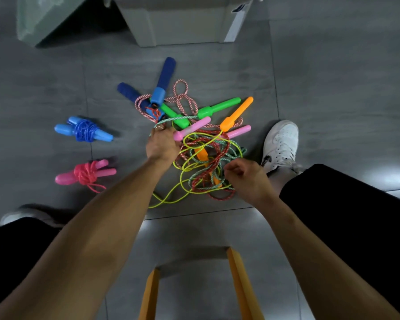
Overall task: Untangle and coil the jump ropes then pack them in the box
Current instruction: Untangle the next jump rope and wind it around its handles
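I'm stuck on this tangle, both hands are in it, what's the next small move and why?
Probably lift the pink handle that your left hand holds up and away, while your right hand pins the tangled ropes. The handle lies on top at the pile's edge, so its cord may slide free. The blue bundle and pink bundle are already coiled.

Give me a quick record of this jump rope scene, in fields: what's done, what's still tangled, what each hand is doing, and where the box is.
coiled ropes: blue jump rope and pink jump rope, each wound around its handles, lying apart on the floor to the left
tangled pile: green, orange, pink and dark blue handles with mixed cords
left hand: grips a cord at the pile's left edge
right hand: pinches cord at the pile's near right
box: grey box beyond the pile; contents not visible
packed: cannot tell
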{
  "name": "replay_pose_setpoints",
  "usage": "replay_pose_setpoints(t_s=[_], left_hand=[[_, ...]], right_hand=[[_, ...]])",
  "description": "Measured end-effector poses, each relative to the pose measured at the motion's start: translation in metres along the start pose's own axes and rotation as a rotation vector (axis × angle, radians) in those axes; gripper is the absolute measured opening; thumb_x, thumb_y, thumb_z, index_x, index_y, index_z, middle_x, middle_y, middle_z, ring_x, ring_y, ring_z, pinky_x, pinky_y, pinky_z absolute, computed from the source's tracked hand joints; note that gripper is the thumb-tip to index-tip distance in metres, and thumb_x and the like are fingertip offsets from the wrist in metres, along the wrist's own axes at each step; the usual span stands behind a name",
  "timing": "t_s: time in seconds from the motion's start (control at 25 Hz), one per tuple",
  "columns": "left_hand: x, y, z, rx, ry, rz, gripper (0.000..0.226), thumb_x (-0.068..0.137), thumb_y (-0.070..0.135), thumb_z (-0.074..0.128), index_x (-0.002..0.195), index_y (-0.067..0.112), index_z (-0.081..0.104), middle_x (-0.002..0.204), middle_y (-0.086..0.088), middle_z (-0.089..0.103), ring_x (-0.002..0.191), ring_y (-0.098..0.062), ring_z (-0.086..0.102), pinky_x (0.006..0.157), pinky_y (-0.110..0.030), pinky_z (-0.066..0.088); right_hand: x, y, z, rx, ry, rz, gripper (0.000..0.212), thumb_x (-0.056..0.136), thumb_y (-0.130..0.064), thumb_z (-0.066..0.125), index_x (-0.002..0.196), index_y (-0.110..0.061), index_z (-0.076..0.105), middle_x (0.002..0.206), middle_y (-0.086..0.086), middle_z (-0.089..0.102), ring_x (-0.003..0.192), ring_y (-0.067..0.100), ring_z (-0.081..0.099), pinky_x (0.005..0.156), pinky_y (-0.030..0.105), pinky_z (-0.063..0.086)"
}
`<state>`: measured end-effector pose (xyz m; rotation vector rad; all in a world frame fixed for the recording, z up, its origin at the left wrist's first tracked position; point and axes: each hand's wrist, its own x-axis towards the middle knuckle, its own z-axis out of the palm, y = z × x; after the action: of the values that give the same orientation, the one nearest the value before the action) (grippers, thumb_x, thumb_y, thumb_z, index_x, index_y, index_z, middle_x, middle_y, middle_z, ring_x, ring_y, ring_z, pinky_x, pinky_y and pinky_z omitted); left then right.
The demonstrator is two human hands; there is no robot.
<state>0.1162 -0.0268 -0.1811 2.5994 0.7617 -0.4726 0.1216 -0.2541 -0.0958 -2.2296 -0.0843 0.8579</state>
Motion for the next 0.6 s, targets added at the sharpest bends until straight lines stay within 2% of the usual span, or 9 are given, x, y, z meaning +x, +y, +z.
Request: replay_pose_setpoints(t_s=[0.08,0.2,0.24,0.32,0.4,0.44,0.48,0.52,0.6], left_hand=[[-0.023,-0.001,-0.023,-0.024,0.036,0.053,0.031,0.089,0.029,0.063,0.117,0.018,0.058,0.109,-0.012,0.062,0.101,-0.031,0.058,0.076,-0.039,0.048],[-0.076,-0.006,-0.061,-0.022,0.028,0.227,0.034,0.090,0.028,0.060,0.123,0.026,0.055,0.107,-0.011,0.065,0.097,-0.035,0.062,0.075,-0.041,0.049],[-0.097,-0.009,-0.075,-0.021,0.024,0.291,0.035,0.089,0.028,0.061,0.123,0.029,0.055,0.109,-0.009,0.065,0.099,-0.035,0.062,0.075,-0.040,0.050],[-0.134,-0.013,-0.099,-0.125,0.049,0.376,0.037,0.084,0.024,0.067,0.120,0.030,0.060,0.112,-0.004,0.065,0.100,-0.031,0.062,0.077,-0.040,0.052],[-0.170,-0.018,-0.119,-0.299,0.056,0.400,0.038,0.077,0.017,0.073,0.113,0.028,0.066,0.109,-0.001,0.067,0.099,-0.027,0.064,0.081,-0.039,0.052],[-0.188,-0.021,-0.122,-0.358,0.075,0.395,0.038,0.075,0.014,0.075,0.111,0.025,0.068,0.108,-0.001,0.068,0.097,-0.024,0.064,0.082,-0.035,0.051],[-0.206,-0.024,-0.122,-0.431,0.109,0.349,0.038,0.075,0.013,0.075,0.111,0.022,0.067,0.108,-0.001,0.067,0.096,-0.021,0.064,0.082,-0.032,0.050],[-0.219,-0.027,-0.121,-0.546,0.129,0.201,0.037,0.075,0.016,0.076,0.111,0.021,0.065,0.110,-0.002,0.065,0.094,-0.017,0.062,0.083,-0.029,0.050],[-0.245,-0.028,-0.124,-0.989,-0.026,-0.259,0.031,0.080,0.027,0.074,0.106,0.017,0.062,0.109,-0.009,0.063,0.088,-0.014,0.061,0.087,-0.033,0.052]], right_hand=[[-0.003,-0.010,-0.003,-0.084,0.081,-0.105,0.008,0.086,-0.013,0.062,0.091,-0.012,0.068,0.083,-0.002,0.067,0.074,0.009,0.063,0.062,0.016,0.049],[-0.015,-0.035,-0.010,-0.359,0.247,-0.431,0.027,0.085,-0.017,0.062,0.110,-0.009,0.062,0.110,0.010,0.061,0.100,0.027,0.058,0.076,0.034,0.050],[-0.023,-0.045,-0.012,-0.465,0.220,-0.521,0.036,0.084,-0.021,0.063,0.117,-0.009,0.059,0.118,0.012,0.057,0.106,0.031,0.054,0.081,0.037,0.048],[-0.044,-0.063,-0.017,-0.653,0.041,-0.587,0.040,0.085,-0.030,0.063,0.121,-0.013,0.057,0.120,0.010,0.057,0.110,0.033,0.053,0.087,0.041,0.046],[-0.071,-0.073,-0.020,-0.692,-0.156,-0.550,0.028,0.090,-0.032,0.057,0.111,-0.014,0.060,0.107,0.009,0.063,0.100,0.031,0.058,0.080,0.039,0.048],[-0.086,-0.076,-0.022,-0.611,-0.214,-0.523,0.023,0.092,-0.031,0.055,0.105,-0.013,0.063,0.098,0.009,0.065,0.092,0.029,0.059,0.075,0.037,0.048],[-0.099,-0.076,-0.024,-0.494,-0.237,-0.489,0.020,0.092,-0.029,0.056,0.097,-0.012,0.064,0.088,0.009,0.065,0.083,0.026,0.060,0.070,0.036,0.047],[-0.110,-0.076,-0.024,-0.394,-0.244,-0.460,0.018,0.092,-0.027,0.057,0.091,-0.011,0.065,0.079,0.009,0.064,0.075,0.024,0.058,0.066,0.035,0.044],[-0.135,-0.072,-0.019,-0.268,-0.262,-0.433,0.016,0.092,-0.025,0.059,0.085,-0.012,0.065,0.070,0.008,0.060,0.063,0.017,0.053,0.060,0.032,0.040]])
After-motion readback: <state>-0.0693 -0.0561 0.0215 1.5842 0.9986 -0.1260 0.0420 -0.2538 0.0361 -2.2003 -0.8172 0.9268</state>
